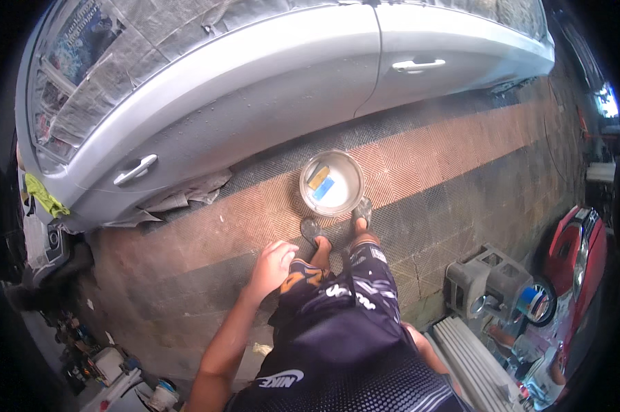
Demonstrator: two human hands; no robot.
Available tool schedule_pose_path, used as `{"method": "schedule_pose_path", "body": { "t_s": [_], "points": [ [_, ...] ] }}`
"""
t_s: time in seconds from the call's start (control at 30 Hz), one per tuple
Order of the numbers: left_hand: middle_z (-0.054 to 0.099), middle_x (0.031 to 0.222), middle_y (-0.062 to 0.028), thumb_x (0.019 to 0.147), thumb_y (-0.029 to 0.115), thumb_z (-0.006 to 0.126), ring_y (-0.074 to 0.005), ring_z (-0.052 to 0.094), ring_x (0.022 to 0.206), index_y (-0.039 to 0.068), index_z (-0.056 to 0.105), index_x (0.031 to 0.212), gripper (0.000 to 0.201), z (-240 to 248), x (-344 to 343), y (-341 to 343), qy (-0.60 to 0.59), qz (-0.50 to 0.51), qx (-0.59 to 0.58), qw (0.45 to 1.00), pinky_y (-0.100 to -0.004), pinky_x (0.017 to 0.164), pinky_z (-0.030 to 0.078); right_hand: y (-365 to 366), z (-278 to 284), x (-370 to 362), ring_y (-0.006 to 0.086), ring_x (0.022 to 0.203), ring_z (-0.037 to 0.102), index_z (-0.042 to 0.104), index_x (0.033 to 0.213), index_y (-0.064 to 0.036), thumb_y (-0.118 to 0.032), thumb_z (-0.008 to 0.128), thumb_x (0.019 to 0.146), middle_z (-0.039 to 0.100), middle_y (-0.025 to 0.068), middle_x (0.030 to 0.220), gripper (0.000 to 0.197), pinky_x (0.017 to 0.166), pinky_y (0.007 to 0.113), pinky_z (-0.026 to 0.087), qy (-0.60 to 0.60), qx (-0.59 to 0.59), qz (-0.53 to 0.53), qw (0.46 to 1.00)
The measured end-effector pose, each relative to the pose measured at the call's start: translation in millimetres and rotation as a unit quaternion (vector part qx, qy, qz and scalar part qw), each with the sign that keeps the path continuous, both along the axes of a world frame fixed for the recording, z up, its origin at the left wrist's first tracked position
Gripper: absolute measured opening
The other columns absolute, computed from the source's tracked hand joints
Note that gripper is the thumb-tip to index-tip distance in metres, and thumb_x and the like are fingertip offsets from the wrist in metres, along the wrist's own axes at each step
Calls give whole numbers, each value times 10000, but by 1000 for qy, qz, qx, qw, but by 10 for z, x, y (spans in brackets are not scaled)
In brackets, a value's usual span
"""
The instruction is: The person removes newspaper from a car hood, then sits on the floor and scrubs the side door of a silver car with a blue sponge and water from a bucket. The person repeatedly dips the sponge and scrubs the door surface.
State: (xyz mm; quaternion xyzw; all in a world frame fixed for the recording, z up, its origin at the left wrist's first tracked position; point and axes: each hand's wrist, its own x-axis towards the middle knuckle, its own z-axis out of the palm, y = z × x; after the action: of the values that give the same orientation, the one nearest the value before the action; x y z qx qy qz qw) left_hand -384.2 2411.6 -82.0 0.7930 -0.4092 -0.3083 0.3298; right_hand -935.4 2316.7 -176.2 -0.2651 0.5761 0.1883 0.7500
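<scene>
My left hand (274,266) hangs in front of my left thigh, its fingers loosely bent and somewhat apart, with nothing seen in them. Of my right arm only part of the forearm (427,353) shows beside my shorts; the hand itself is out of sight. On the floor just ahead of my sandalled feet stands a round bucket (360,196). Inside it lie a tan-yellow block (318,178) and a blue block (323,189), over a pale whitish bottom or liquid. Beyond the bucket runs the side of a silver-grey car (255,103), with water drops on its door.
Paper masking (179,41) covers the car windows. White door handles (418,66) stick out. A yellow-green cloth (46,196) hangs at the left end. To the right are a grey plastic step stool (488,281), a red car part (564,250) and pale ribbed panels (471,364).
</scene>
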Motion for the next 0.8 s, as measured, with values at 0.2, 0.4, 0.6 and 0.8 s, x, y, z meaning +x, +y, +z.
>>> {"method": "schedule_pose_path", "body": {
  "t_s": [0.2,0.4,0.6,0.8],
  "points": [
    [693,1026,-154,953,80,652,-380,675,1006,32,720,1073,146,-797,-277,70,44,57,55,996,-451,897,545,-1904,-605,1276,205,848,682,717,1072,36,-256,644,946,739,98,934,327,743,415,558,94,-204,276,934],
    [680,1081,-195,952,61,634,-407,669,1038,-1,697,1087,162,-2390,-284,-471,130,102,29,986,-473,917,542,-3001,-2269,3602,438,996,718,709,1055,19,-318,635,987,740,267,1037,352,897,506,554,-7,-500,432,751],
    [623,1226,-262,950,94,634,-435,635,1177,-11,612,1281,348,-4734,222,-1335,31,132,102,985,-508,995,525,-2888,-3908,4948,242,906,756,696,1146,14,-155,609,1032,767,162,981,222,839,387,584,-221,-543,322,743],
    [531,1442,-252,923,114,687,-429,542,1357,-16,493,1401,532,-5908,700,-2115,-35,114,290,950,-539,1092,500,-2658,-4611,5069,395,1012,735,749,1133,-94,-303,601,1003,761,213,1039,287,917,506,572,-190,-506,538,647]
  ]
}}
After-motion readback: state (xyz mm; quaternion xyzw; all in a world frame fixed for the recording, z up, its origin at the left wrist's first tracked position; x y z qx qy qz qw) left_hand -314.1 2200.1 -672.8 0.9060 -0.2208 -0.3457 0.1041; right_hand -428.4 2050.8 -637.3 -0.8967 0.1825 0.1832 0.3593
